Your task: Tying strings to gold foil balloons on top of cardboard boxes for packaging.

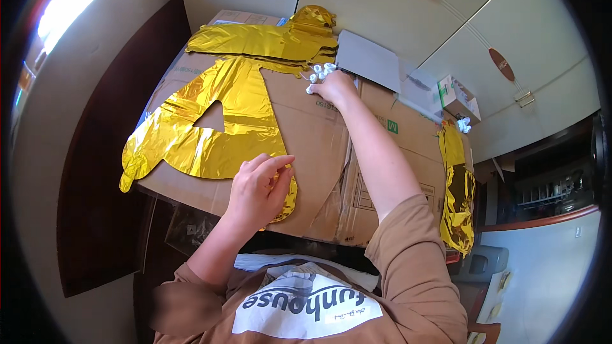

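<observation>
A letter-A-shaped gold foil balloon (245, 105) lies flat and uninflated on the cardboard (319, 134). My left hand (258, 188) is over its lower right leg, with loosely bent fingers and the thumb apart; nothing shows in it. Farther off, my right hand (335, 87) reaches into a cluster of small white rolls (322, 71). Its thumb and fingers close round a roll at the near side of the cluster, and the hand partly hides the hold. Behind the letter, a stack of flat gold foil balloons (268, 41) spreads along the far edge.
A white sheet (368, 58) lies right of the rolls. At the right edge are an open small box (458, 99), a white bundle (464, 125) and another folded gold foil balloon (456, 191). Pale cabinet doors (395, 19) stand behind; a wall (38, 172) curves along the left.
</observation>
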The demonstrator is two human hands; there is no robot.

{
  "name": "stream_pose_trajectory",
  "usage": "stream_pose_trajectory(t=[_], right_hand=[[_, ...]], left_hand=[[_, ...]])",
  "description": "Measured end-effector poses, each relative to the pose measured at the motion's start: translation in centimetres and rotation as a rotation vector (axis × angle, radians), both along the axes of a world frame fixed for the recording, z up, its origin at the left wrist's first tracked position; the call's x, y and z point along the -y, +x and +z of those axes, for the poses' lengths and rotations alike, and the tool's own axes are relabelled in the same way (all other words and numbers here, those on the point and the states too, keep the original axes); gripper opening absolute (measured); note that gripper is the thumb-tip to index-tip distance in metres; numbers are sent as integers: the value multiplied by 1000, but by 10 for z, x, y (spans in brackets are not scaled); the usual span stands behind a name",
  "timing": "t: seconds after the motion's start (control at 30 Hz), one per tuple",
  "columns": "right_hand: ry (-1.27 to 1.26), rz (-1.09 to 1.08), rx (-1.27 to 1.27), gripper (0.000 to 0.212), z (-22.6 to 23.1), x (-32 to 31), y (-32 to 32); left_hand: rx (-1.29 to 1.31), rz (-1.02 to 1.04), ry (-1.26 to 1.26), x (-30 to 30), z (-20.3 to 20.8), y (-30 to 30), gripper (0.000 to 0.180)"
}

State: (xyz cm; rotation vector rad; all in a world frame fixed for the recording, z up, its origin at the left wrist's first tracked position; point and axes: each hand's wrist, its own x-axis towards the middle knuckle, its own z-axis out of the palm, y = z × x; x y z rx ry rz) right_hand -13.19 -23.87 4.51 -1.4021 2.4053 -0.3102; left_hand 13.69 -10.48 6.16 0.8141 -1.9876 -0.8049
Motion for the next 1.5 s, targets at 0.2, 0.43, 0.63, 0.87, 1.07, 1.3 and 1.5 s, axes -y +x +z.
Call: stream_pose_trajectory(t=[0.2,0.43,0.63,0.87,1.07,1.3,1.5], right_hand=[[-193,12,198,32,-24,-20,-37],[-139,396,691,16,39,-234,32],[140,489,641,22,-77,-378,84],[96,114,904,29,-191,-396,98],[152,389,845,29,-173,-371,125],[276,561,754,28,-182,-353,138],[200,513,833,27,-188,-358,138]], left_hand=[[26,7,20,-6,4,4,17],[20,-434,284,-33,14,46,11],[455,-598,433,-70,-47,71,14],[625,-478,414,-105,-140,78,17],[641,-595,371,-120,-163,82,19],[838,-692,421,-119,-170,65,15],[604,-613,415,-104,-179,68,15]])
